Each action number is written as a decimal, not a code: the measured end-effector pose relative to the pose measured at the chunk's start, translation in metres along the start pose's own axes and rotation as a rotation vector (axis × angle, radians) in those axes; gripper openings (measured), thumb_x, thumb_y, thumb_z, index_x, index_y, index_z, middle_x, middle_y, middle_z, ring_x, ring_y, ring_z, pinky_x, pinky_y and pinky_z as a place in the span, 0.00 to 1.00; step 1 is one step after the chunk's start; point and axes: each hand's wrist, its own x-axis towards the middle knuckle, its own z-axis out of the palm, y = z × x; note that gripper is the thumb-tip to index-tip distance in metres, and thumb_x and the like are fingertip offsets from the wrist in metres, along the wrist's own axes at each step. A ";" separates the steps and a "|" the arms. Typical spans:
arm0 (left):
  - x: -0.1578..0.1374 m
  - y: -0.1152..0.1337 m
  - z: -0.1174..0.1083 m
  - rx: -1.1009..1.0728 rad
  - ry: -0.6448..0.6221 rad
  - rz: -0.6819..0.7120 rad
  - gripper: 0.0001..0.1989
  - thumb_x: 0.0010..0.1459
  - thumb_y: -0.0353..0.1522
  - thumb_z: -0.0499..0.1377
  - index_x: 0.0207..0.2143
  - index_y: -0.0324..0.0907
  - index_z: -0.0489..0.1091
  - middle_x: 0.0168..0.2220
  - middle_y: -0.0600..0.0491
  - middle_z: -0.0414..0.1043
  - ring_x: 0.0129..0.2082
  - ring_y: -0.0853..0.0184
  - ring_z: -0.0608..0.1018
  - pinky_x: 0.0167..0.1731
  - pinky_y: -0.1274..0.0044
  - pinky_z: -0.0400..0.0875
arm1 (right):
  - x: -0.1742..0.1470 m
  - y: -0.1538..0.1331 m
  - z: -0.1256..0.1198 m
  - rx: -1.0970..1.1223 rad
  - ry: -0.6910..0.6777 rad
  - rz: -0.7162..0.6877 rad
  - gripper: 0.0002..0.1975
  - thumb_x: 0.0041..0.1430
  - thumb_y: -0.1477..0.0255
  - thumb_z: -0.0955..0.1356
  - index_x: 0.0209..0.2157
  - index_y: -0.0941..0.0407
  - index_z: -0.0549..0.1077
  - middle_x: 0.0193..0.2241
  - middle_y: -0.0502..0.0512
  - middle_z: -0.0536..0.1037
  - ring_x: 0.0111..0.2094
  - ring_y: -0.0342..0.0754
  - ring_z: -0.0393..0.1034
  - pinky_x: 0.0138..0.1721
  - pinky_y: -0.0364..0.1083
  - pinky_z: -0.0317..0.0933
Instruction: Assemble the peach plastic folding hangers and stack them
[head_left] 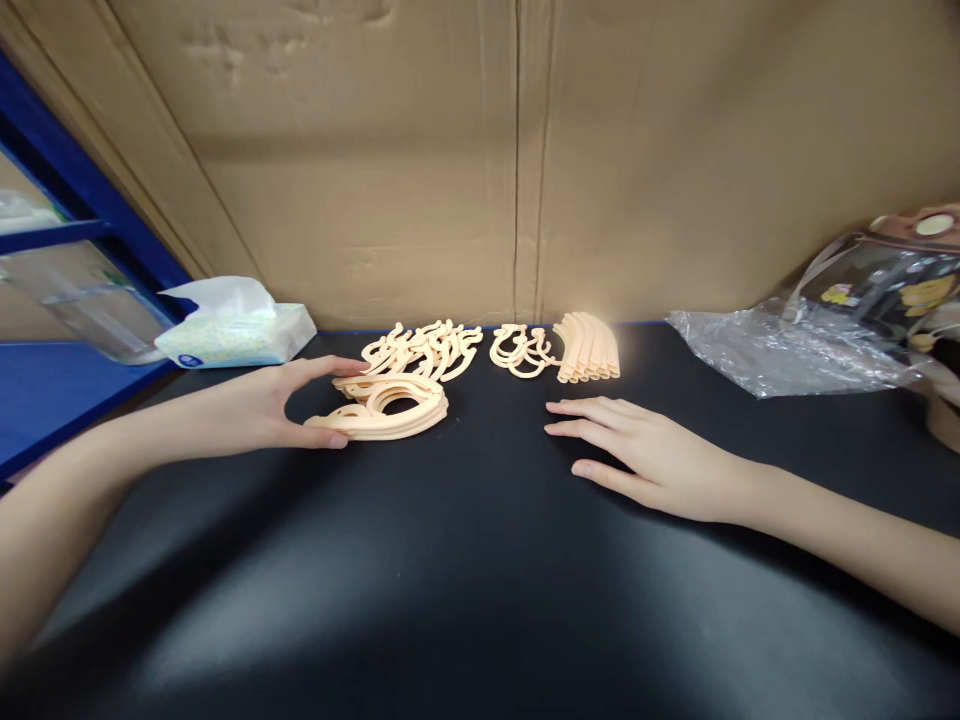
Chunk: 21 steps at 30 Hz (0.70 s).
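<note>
My left hand (262, 405) is around the left end of a stack of flat beige plastic pieces (409, 425) with a large round opening. Its thumb presses the near side and the fingers reach along the far side. The stack lies on the black tabletop (480, 590). Over the table to the right, my right hand (637, 455) is held flat, fingers apart, with nothing in it. Behind the stack lies a heap of curved beige hook-like pieces (424, 348). Several smaller curved beige pieces (521, 350) sit right of it, beside a bundle of curved beige tubes (587, 347).
A tissue pack (240, 333) stands at the back left, near a blue shelf frame (90, 220). Crumpled clear plastic (757, 345) lies at the back right, next to a transparent bag (870, 275). A cardboard wall (390, 170) closes off the back.
</note>
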 end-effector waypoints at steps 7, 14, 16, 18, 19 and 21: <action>0.003 -0.003 0.001 0.017 0.005 -0.003 0.41 0.45 0.57 0.58 0.60 0.53 0.55 0.62 0.57 0.59 0.56 0.55 0.68 0.56 0.71 0.59 | 0.000 0.000 -0.001 0.006 0.000 0.004 0.22 0.67 0.62 0.58 0.57 0.55 0.66 0.61 0.59 0.63 0.59 0.52 0.59 0.59 0.57 0.57; -0.002 0.003 0.000 -0.005 -0.009 0.010 0.40 0.50 0.56 0.57 0.61 0.49 0.54 0.62 0.52 0.59 0.56 0.52 0.68 0.56 0.67 0.59 | 0.001 0.000 0.000 0.022 0.017 0.000 0.21 0.67 0.62 0.58 0.57 0.54 0.66 0.61 0.59 0.64 0.59 0.53 0.60 0.59 0.57 0.57; -0.002 0.003 0.000 -0.008 -0.011 0.010 0.40 0.50 0.56 0.58 0.61 0.49 0.54 0.63 0.51 0.58 0.57 0.52 0.67 0.57 0.66 0.58 | 0.001 0.000 0.000 0.030 0.022 -0.001 0.21 0.67 0.62 0.58 0.57 0.54 0.66 0.60 0.59 0.64 0.59 0.53 0.60 0.58 0.58 0.58; -0.002 0.003 0.000 -0.006 -0.007 0.017 0.42 0.49 0.56 0.58 0.61 0.48 0.53 0.63 0.50 0.57 0.58 0.51 0.66 0.58 0.66 0.57 | 0.000 0.000 -0.001 0.037 0.027 -0.002 0.21 0.67 0.62 0.59 0.57 0.54 0.66 0.60 0.59 0.64 0.59 0.54 0.60 0.58 0.58 0.58; -0.002 0.003 0.001 -0.007 -0.003 0.028 0.42 0.49 0.55 0.58 0.61 0.47 0.53 0.64 0.50 0.56 0.58 0.51 0.66 0.58 0.66 0.57 | 0.000 0.000 -0.001 0.037 0.027 -0.002 0.21 0.67 0.62 0.59 0.57 0.54 0.66 0.60 0.59 0.64 0.59 0.54 0.60 0.58 0.58 0.58; -0.001 0.004 0.002 -0.018 0.016 0.053 0.43 0.49 0.55 0.59 0.62 0.46 0.53 0.64 0.50 0.56 0.58 0.52 0.66 0.59 0.67 0.57 | 0.000 0.000 -0.001 0.031 0.018 -0.003 0.21 0.67 0.62 0.59 0.57 0.54 0.66 0.60 0.59 0.64 0.59 0.53 0.60 0.59 0.58 0.57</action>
